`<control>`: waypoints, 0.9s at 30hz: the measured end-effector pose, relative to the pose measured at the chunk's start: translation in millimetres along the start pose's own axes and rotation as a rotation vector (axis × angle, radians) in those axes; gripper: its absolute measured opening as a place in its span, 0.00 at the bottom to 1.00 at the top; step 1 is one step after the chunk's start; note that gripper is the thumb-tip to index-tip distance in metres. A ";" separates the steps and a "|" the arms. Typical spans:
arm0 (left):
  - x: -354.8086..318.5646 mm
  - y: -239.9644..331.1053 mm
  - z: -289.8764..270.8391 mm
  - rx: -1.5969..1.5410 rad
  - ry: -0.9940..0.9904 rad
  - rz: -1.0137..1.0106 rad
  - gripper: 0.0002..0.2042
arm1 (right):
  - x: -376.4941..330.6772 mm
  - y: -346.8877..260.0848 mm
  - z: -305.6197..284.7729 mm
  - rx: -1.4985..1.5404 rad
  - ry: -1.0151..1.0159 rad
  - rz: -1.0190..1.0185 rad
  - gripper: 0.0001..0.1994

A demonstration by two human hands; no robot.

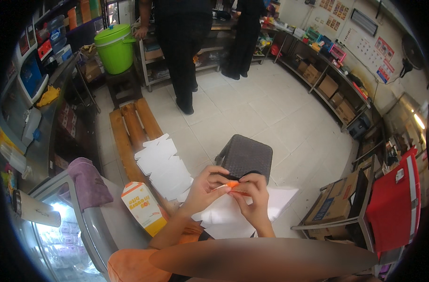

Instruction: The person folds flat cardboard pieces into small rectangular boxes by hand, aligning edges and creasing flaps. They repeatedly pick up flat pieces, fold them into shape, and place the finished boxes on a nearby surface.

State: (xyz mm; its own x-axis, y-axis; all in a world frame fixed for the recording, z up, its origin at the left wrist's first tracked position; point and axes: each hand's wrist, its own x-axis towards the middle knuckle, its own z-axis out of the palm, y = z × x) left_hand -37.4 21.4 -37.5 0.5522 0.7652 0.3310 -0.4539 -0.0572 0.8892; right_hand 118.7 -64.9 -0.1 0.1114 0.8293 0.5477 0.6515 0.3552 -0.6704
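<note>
In front of me, both hands meet over a small bright orange piece (232, 184), too small and too covered by fingers to name. My left hand (207, 188) pinches its left side together with a thin pale edge. From the right, my right hand (252, 191) grips it between curled fingers and thumb. Below the hands lies white flat card (228, 216), partly hidden by my forearms. To the left, flattened white carton blanks (165, 167) are stacked on a wooden bench (126, 136). A folded-up printed carton (143, 207) in white, orange and yellow stands beside my left forearm.
Just beyond my hands stands a dark textured stool (247, 157). A glass-fronted fridge (64, 230) with a purple cloth (86, 183) is at left. A rack with cardboard boxes (334, 202) and a red chair back (393, 202) stand right. Two people (184, 42) stand at the far counter.
</note>
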 end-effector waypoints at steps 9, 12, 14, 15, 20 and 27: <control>13.4 14.7 15.0 0.933 0.482 0.645 0.23 | 9.5 -7.0 -22.5 -0.246 0.074 -0.104 0.23; 16.9 18.3 26.0 0.100 0.430 0.234 0.26 | 10.9 -19.5 -42.7 -0.079 0.155 -0.222 0.25; 14.8 22.7 26.1 0.178 0.375 0.165 0.16 | 13.8 -23.2 -42.2 -0.174 0.211 -0.179 0.24; 14.3 23.7 27.9 0.404 0.419 0.250 0.14 | 15.7 -23.6 -35.6 -0.185 0.324 -0.071 0.24; 19.6 27.6 31.2 0.793 0.489 0.677 0.07 | 12.1 -23.6 -21.5 -0.276 0.599 -0.216 0.22; 20.8 29.9 29.8 0.687 0.198 0.422 0.06 | 13.0 -23.4 -14.5 0.502 0.399 0.234 0.05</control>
State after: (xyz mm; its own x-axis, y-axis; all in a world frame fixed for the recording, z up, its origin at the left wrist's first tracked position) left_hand -18.6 16.4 5.4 0.2692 0.6868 0.6751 -0.0314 -0.6944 0.7189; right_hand 115.8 -68.7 30.0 0.5380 0.7199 0.4385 0.1604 0.4232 -0.8917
